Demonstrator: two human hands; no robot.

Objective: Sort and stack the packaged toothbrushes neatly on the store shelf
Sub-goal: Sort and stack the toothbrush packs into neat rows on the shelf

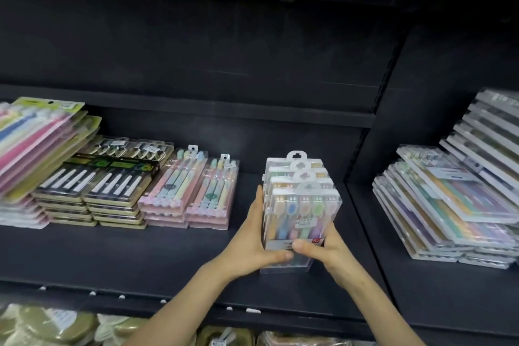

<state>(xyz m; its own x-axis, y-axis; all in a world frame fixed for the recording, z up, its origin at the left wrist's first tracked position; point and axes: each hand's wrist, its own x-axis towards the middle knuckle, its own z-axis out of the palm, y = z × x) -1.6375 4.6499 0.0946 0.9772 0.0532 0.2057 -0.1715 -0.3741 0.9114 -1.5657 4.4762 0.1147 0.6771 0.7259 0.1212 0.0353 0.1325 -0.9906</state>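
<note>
Two hands, left hand and right hand, clasp a stack of clear toothbrush packs from both sides, seemingly squaring it on the dark shelf beside pink packs.

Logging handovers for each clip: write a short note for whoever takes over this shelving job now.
Left hand: holds the left side of the stack of clear toothbrush packs, thumb across its front.
Right hand: grips its lower right corner.
Stack sits on the shelf, right of the pink packs.
Done: black-and-gold packs and pink packs lie in even stacks.
Left: square and release this stack; the pile in the right bay looks skewed.
</note>
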